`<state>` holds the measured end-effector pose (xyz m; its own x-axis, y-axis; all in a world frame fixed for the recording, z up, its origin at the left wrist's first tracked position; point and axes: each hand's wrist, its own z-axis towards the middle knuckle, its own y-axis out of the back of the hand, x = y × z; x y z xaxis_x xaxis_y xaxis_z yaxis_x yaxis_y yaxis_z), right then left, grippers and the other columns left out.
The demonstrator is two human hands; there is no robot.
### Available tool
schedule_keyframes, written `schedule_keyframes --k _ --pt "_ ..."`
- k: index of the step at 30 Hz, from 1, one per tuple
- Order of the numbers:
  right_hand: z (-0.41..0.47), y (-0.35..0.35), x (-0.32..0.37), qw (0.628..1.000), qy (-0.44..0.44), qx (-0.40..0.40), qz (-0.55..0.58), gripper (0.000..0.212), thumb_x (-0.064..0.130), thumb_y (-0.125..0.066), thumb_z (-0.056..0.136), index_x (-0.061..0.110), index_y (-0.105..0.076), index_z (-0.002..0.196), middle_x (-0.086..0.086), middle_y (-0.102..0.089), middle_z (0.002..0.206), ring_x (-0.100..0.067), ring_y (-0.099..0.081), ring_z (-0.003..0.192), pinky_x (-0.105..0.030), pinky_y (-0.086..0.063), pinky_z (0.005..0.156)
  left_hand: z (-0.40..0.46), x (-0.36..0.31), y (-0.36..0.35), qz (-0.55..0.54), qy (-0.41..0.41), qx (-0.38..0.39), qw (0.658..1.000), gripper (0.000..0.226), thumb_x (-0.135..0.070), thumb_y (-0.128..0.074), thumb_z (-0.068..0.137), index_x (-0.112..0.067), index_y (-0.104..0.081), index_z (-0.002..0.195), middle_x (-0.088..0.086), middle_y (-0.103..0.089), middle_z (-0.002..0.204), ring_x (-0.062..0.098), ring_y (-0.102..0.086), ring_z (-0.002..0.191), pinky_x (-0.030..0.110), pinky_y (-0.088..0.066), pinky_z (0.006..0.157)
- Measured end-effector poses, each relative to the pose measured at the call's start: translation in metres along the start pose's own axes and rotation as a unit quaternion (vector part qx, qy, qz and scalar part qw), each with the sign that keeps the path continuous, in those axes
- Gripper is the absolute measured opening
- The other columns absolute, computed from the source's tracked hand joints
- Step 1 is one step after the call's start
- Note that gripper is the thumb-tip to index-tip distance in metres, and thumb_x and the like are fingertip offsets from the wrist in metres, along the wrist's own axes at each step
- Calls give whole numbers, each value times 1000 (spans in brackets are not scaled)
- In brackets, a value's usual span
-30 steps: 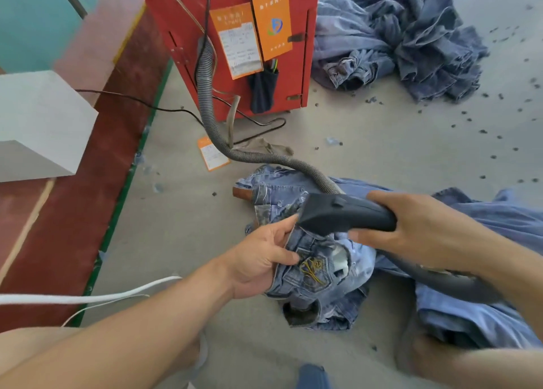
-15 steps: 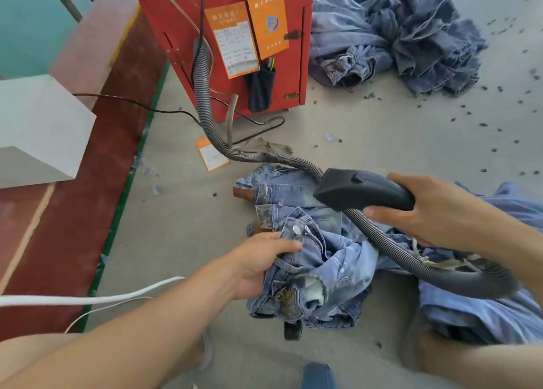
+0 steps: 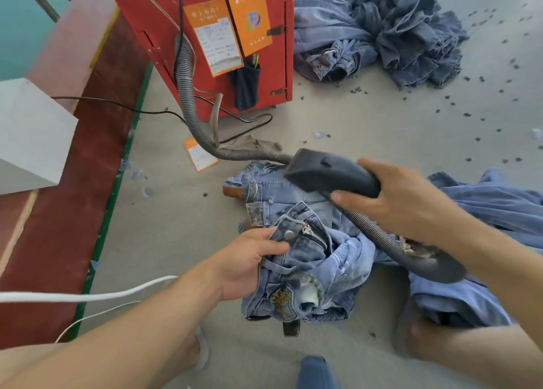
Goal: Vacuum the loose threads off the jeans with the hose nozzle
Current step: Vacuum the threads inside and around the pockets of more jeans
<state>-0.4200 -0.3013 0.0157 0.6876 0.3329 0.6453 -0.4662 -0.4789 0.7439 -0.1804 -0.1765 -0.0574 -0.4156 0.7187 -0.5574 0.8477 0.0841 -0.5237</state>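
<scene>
Jeans [image 3: 317, 259]: light-blue denim, bunched on floor, fly open, zip and button showing.
Nozzle [image 3: 326, 174]: dark, wedge-shaped, above jeans.
Left hand [image 3: 246, 262]: grips waistband.
Right hand [image 3: 399, 197]: grips nozzle.

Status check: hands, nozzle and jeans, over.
Left hand grips jeans at the waistband. Right hand holds nozzle above the denim, apparently not touching. Hose lies across the jeans.
</scene>
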Motion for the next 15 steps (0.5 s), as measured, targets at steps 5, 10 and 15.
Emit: schedule_keyframes --k 5,10,15 --pt "-11 28 -14 993 -38 102 -56 22 62 -72 86 50 -55 90 19 -68 70 -3 -61 51 -17 -40 48 0 -8 4 -59 -15 -14 998 32 -4 -56 92 -7 -76 117 24 -68 130 37 -71 112 47 -61 90" --pt "-3 -6 2 993 6 119 -9 18 60 -71 88 50 -57 88 24 -65 76 -1 -59 56 -14 -44 53 1 0 1 3 -5 2 1000 34 -1 -58 93 -5 -72 124 24 -67 131 39 -68 118 50 -56 97" --pt "0 25 -9 993 -34 103 47 18 53 -73 90 39 -62 90 3 -64 55 -12 -55 40 -21 -45 41 0 -1 4 2 -21 2 1000 33 -1 -54 97 -9 -73 122 21 -69 130 36 -70 115 44 -60 86"
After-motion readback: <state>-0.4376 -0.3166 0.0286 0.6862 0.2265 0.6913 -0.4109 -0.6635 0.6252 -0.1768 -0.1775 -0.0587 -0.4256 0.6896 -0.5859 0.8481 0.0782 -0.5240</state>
